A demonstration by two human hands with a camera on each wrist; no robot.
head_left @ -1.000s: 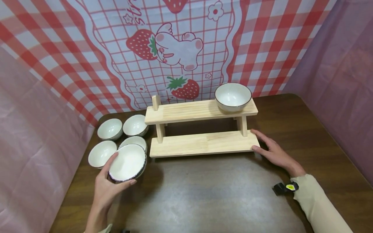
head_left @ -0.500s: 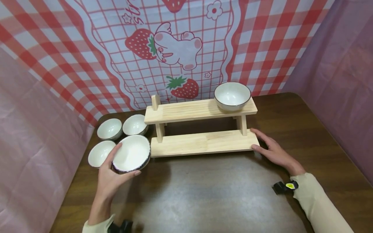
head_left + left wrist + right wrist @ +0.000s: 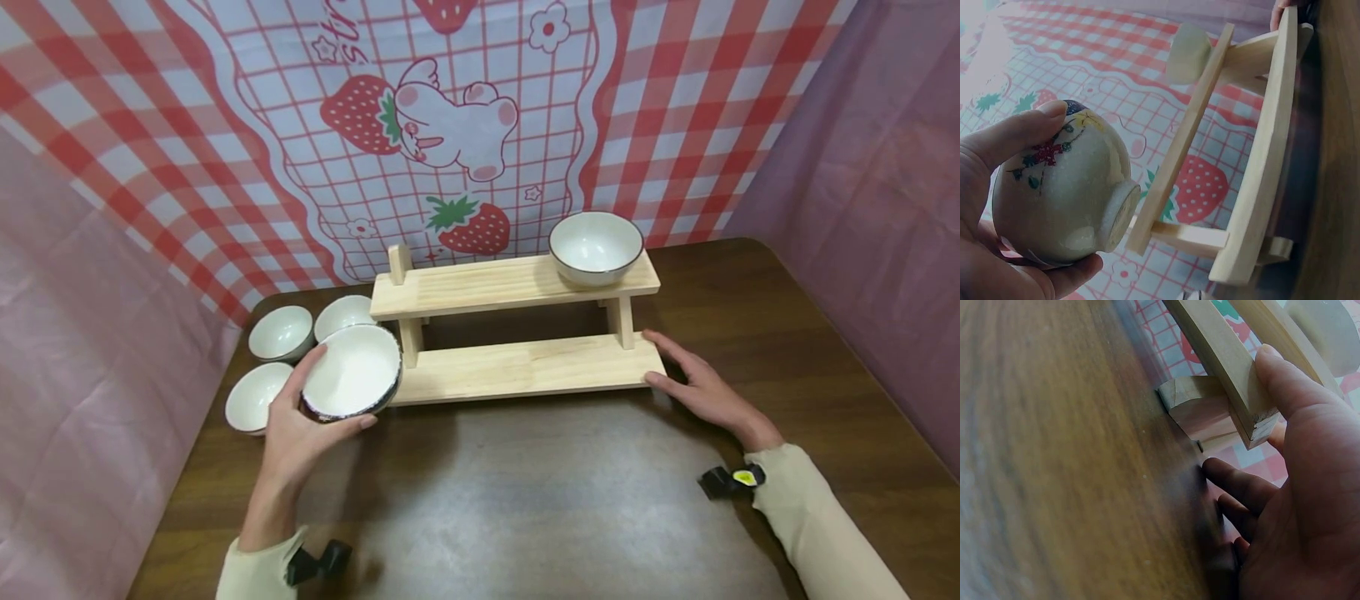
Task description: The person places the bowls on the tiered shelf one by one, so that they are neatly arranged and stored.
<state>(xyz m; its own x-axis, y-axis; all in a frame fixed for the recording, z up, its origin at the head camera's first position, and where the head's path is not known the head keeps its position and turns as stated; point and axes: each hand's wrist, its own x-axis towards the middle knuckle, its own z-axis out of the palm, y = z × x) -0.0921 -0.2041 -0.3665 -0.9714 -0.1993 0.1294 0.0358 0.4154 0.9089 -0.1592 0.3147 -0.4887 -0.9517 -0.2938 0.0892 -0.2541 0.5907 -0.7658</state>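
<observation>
My left hand grips a white bowl with a dark speckled rim, raised in front of the left end of a two-tier wooden shelf. In the left wrist view, the bowl shows painted flowers and a pale foot ring, with the thumb over its rim and fingers beneath. My right hand holds the right end of the lower tier. From the right wrist, the thumb lies on the wooden board and a finger passes behind its end. Another white bowl sits on the upper tier's right end.
Left of the shelf, several white bowls stand on the brown table: a back-left bowl, a front-left bowl and one partly hidden bowl. A red-checked strawberry cloth hangs behind; pink drapes flank the table.
My left hand has carried the bowl up and to the right, from above the standing bowls to the lower tier's left end. The right hand stays at the shelf's right end.
</observation>
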